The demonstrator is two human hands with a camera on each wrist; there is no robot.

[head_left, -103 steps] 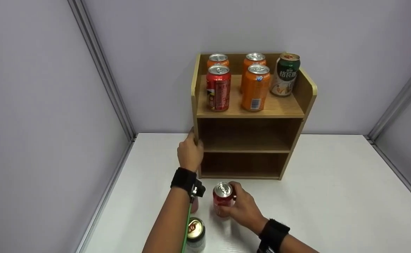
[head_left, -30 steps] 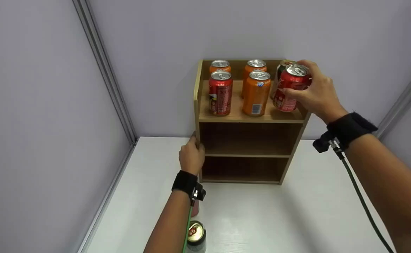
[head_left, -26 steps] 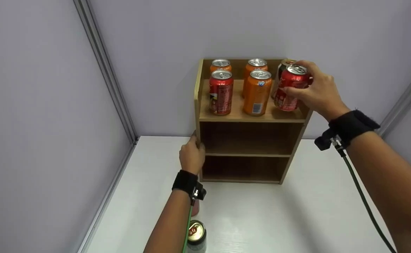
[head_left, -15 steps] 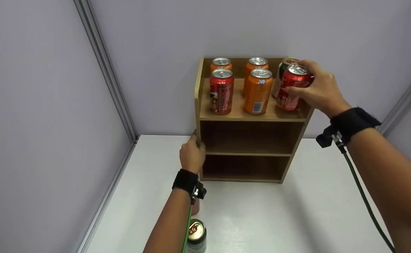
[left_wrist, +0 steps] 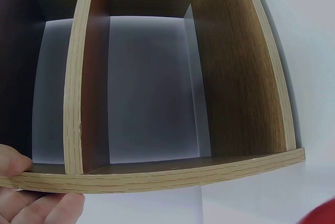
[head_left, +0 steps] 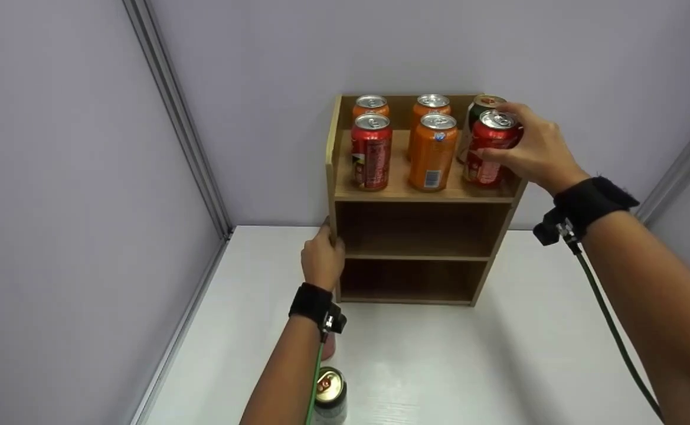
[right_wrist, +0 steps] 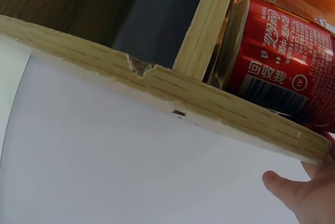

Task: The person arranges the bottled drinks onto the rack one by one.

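"Setting a clock face on the wooden shelf unit [head_left: 422, 199], what's nearest?"

"A gold-topped can [head_left: 330, 394] is standing on the table [head_left: 409, 354] at 7 o'clock. Just beyond it, a reddish can [head_left: 329, 347] is partly hiding behind the left arm [head_left: 288, 360]."

"And the left hand [head_left: 323, 260]?"

"At 8 o'clock, its grip is clasping the unit's side panel [left_wrist: 157, 181], thumb on one face, fingers on the other."

"The right hand [head_left: 533, 147]?"

"Its grip is holding a red Coca-Cola can [head_left: 495, 141] at 2 o'clock, at the top shelf's front. Whether the base is touching the board, I can't tell."

"What's sharing that shelf?"

"A red can [head_left: 372, 153] is standing between 10 and 11, an orange can [head_left: 433, 153] at 12. Farther back, two more orange cans [head_left: 370, 106] are standing at 11 and 12, and a green-and-white can [head_left: 471, 124] is showing at 1, behind the Coca-Cola."
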